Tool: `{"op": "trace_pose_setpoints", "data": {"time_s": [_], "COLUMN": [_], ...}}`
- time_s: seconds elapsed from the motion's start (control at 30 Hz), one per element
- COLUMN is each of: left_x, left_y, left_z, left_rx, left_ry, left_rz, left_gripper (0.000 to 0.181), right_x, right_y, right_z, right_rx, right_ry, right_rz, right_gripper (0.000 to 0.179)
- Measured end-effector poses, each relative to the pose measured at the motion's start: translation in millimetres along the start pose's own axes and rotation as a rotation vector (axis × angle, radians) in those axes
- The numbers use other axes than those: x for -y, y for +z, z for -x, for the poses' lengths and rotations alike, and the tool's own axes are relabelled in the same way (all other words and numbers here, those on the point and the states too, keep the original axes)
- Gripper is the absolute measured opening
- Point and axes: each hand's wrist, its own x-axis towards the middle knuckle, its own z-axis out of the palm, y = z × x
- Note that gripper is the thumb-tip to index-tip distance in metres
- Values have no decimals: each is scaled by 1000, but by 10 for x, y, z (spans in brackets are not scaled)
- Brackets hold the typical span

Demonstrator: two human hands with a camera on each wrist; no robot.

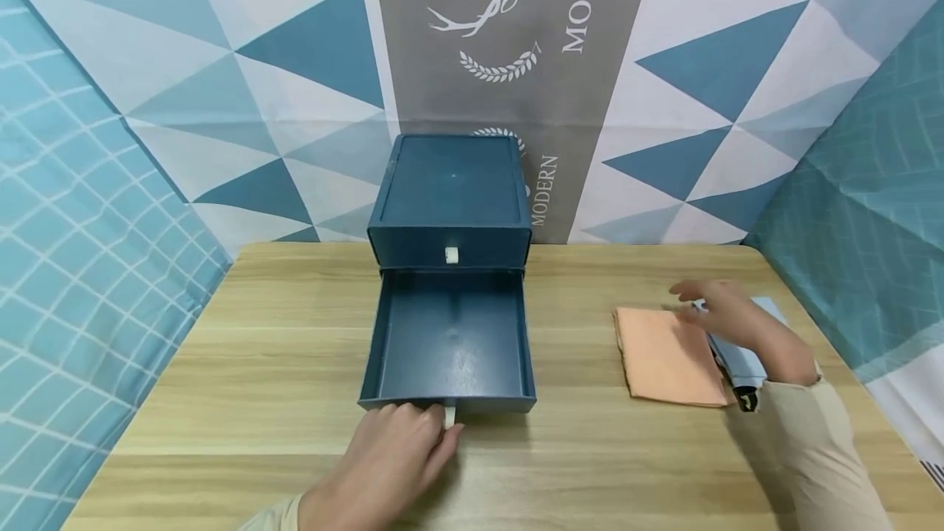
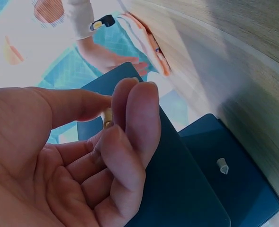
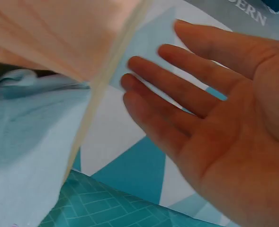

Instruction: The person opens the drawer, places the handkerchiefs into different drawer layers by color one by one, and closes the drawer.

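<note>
A dark blue two-drawer box (image 1: 453,179) stands at the back middle of the wooden table. Its lower drawer (image 1: 451,351) is pulled out, and nothing lies inside. At the front of that drawer, my left hand (image 1: 391,457) pinches the small white handle (image 1: 449,416) between thumb and bent fingers; the left wrist view shows the handle (image 2: 107,117) partly hidden behind them. My right hand (image 1: 737,326) hovers over the folded cloths on the right, fingers spread and holding nothing. Below it are a folded orange cloth (image 1: 667,359) and a folded light blue cloth (image 1: 740,359), side by side.
The upper drawer (image 1: 409,246) is closed, with a white knob (image 1: 452,255) on its front. Patterned fabric (image 1: 310,64) hangs behind the table, and blue fabric (image 1: 81,269) lines its left side. Teal fabric (image 1: 878,211) lies along the right.
</note>
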Motion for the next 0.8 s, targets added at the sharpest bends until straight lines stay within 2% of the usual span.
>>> {"op": "trace_pose_setpoints", "data": {"time_s": [0.13, 0.23, 0.47, 0.6, 0.8], "left_x": [-7, -10, 0, 4, 10], "left_y": [27, 37, 45, 33, 8], "left_z": [-1, 1, 13, 12, 6], "left_rx": [24, 37, -2, 11, 7], "left_ry": [6, 2, 25, 14, 5], "left_rz": [2, 13, -13, -21, -14], "left_gripper": [37, 37, 37, 37, 38], "right_x": [-88, -132, -149, -124, -78], "right_y": [91, 133, 169, 157, 93], "right_z": [33, 33, -32, -71, -85], "right_rx": [94, 114, 61, 39, -30], "right_ry": [36, 50, 67, 82, 30], "right_rz": [19, 25, 25, 21, 43], "right_gripper": [41, 39, 37, 35, 23]}}
